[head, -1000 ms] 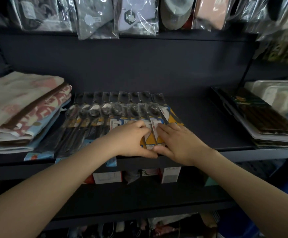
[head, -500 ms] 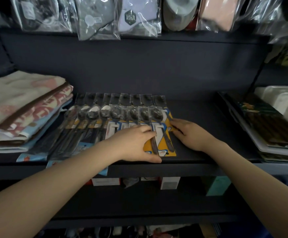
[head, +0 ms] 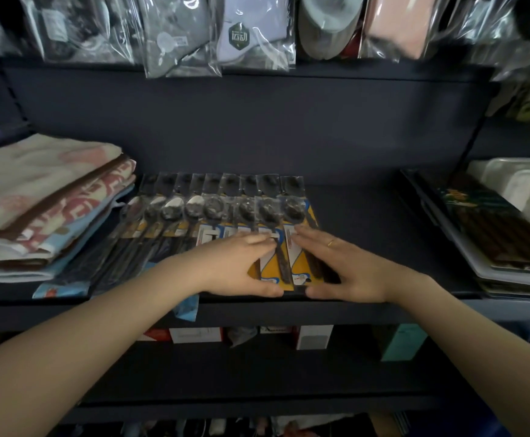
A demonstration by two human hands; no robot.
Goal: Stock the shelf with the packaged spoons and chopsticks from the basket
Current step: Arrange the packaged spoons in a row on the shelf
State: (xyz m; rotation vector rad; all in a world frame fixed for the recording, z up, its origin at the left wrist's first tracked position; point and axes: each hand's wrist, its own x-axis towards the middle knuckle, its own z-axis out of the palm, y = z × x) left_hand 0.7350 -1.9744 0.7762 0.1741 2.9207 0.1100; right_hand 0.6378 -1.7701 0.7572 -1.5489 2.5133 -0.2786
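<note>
There, overlapping spoon packs (head: 222, 212) flat on the dark shelf (head: 367, 222).

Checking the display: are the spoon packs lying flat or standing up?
Flat. The spoon packs lie overlapped in a row on the shelf, bowls toward the back; both hands, left and right, press on them.

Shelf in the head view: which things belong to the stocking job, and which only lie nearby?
Job: packaged spoons, left hand and right hand resting on them, shelf.
Nearby: folded towels, bagged socks, stacked trays, boxes below.
</note>
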